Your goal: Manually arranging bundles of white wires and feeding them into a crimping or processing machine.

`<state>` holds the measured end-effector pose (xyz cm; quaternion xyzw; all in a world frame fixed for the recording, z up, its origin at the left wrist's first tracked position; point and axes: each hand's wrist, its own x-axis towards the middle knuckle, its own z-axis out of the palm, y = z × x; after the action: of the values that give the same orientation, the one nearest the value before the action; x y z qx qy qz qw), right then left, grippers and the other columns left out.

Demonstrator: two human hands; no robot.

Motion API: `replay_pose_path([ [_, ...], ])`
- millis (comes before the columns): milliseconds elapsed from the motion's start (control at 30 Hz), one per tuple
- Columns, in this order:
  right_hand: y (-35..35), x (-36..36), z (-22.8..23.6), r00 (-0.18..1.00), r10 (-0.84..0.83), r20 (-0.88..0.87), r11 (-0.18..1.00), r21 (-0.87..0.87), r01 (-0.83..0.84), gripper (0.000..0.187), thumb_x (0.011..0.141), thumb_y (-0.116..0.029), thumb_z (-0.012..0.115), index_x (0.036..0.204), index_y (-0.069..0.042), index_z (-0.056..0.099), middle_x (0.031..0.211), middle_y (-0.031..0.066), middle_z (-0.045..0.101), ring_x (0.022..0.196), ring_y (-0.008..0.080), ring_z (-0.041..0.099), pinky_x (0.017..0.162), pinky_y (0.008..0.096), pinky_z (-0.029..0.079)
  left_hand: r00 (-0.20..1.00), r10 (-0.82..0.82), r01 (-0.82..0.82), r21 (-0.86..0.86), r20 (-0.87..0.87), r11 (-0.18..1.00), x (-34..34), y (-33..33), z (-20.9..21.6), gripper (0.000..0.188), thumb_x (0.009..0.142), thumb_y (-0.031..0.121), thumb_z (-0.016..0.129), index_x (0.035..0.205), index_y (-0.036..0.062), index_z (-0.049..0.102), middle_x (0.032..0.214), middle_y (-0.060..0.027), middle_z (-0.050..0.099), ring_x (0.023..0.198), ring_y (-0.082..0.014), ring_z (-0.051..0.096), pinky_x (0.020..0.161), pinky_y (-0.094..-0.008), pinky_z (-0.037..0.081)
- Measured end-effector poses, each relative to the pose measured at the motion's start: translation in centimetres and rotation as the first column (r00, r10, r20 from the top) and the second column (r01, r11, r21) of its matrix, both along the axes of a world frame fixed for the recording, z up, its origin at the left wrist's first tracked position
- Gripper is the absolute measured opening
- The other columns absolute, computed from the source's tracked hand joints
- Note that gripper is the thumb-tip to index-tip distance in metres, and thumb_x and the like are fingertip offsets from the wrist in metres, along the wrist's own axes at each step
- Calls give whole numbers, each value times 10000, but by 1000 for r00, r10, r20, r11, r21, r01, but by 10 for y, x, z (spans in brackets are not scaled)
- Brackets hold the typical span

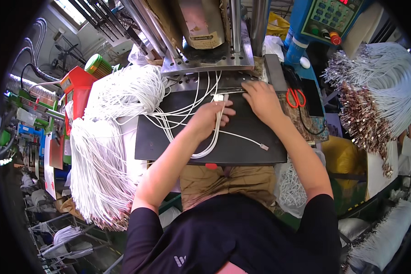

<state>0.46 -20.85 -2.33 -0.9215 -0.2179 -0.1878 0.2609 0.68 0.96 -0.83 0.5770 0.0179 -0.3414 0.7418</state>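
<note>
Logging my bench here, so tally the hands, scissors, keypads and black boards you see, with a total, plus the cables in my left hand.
Hands (left hand, right hand): 2
Scissors: 1
Keypad: 1
Black board: 1
Held cables: too bunched to count
Total without cables: 5

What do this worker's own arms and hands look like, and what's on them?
The left hand and right hand are bare, with no gloves visible. The forearms are uncovered too, with no watch visible. Short, dark fabric sleeves cover the upper arms, matching the dark shirt, which bears a small, pale striped mark.
</note>
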Motion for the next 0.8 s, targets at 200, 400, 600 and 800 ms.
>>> replay_pose_path([
  [200,0,-30,4,997,-78,0,970,-229,76,355,873,-207,676,1209,-95,647,1176,112,606,1081,292,546,879,387,466,998,36,-35,-17,47,999,16,7,-17,330,1007,224,574,1229,-18,602,983,-81,655,877,-167,673,801,-285,554],
  [400,-5,-15,-8,908,-31,-419,959,245,145,304,949,-224,580,1187,-52,659,926,98,654,754,259,594,692,359,488,991,16,-34,133,132,990,9,-1,-23,267,961,216,632,1104,-7,666,900,-46,651,743,-127,645,691,-248,528],
  [600,3,0,2,586,219,-780,661,560,499,345,985,-210,456,1151,6,667,821,138,686,660,277,632,685,357,506,978,-158,106,322,138,941,11,-6,-16,207,909,215,670,965,20,708,780,-2,628,619,-82,586,583,-214,468],
  [800,9,-3,-30,819,79,-568,735,588,337,330,983,-201,469,1155,-3,671,829,75,670,637,136,580,591,280,448,977,-182,139,310,114,941,8,-14,-12,241,907,248,694,964,14,710,769,-1,624,634,-81,593,597,-210,475],
])
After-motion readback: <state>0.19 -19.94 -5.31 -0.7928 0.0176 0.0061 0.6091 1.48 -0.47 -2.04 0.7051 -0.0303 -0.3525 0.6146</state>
